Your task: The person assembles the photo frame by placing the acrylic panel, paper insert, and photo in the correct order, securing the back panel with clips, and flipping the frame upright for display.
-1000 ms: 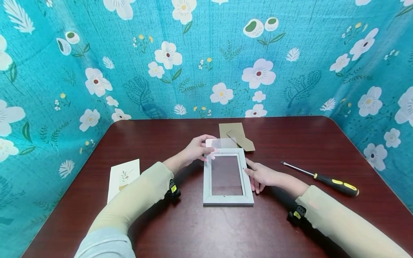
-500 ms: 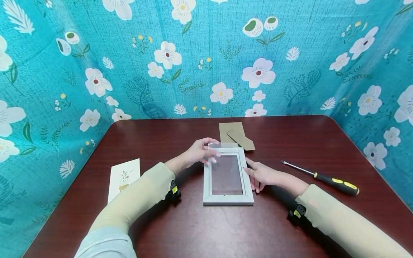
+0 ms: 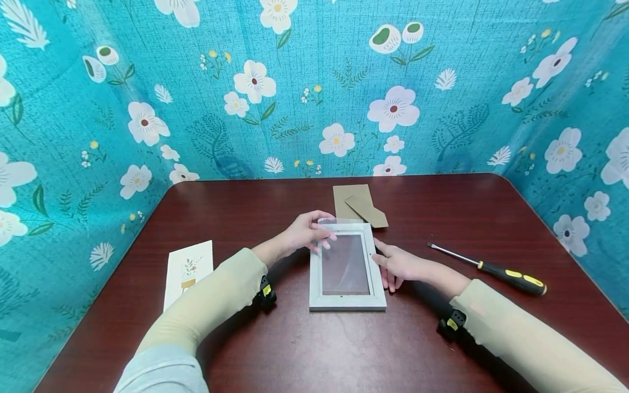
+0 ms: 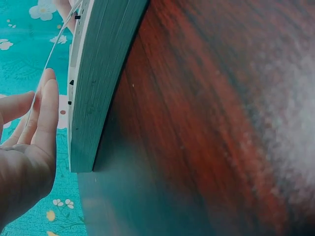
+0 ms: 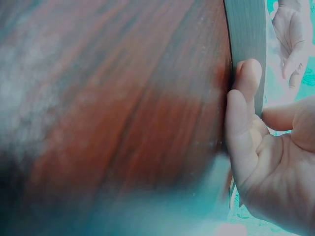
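On the table (image 3: 319, 349) our frame (image 3: 348, 303) lies flat near the middle, and over its opening slants the clear sheet (image 3: 344, 265), far end raised. Our right hand (image 3: 400, 266) grips the frame's right side, thumb on top, while our left hand (image 3: 302, 232) pinches the sheet's far end between thumb and fingers. We judge it best to seat the near end squarely, then lower the rest evenly without bending it, minding the small black tabs (image 4: 72, 82).
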The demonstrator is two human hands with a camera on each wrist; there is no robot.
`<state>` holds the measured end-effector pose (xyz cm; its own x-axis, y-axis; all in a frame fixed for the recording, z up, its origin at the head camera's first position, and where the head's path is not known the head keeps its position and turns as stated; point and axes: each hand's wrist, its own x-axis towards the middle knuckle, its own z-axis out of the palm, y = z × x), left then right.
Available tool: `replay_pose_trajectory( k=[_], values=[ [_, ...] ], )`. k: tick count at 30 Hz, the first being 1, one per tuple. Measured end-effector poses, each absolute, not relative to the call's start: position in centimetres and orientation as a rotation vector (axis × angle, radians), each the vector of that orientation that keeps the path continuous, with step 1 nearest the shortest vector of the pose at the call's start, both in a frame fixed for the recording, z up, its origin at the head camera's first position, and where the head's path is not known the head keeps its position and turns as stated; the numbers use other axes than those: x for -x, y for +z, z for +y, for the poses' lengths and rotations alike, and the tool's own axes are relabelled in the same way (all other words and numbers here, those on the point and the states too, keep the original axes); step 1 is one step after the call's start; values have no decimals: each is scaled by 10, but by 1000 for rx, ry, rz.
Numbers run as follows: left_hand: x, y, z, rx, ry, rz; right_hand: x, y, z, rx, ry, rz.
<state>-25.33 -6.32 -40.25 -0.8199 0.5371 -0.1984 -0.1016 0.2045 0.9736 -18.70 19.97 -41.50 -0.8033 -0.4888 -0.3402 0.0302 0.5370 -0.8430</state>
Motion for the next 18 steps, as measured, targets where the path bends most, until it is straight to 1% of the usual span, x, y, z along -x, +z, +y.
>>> replay_pose_trajectory(
  k=[18],
  values=[
    [248,-407,-59,-305,1640,2037,186,-413,199,357,-1236,2226]
  ],
)
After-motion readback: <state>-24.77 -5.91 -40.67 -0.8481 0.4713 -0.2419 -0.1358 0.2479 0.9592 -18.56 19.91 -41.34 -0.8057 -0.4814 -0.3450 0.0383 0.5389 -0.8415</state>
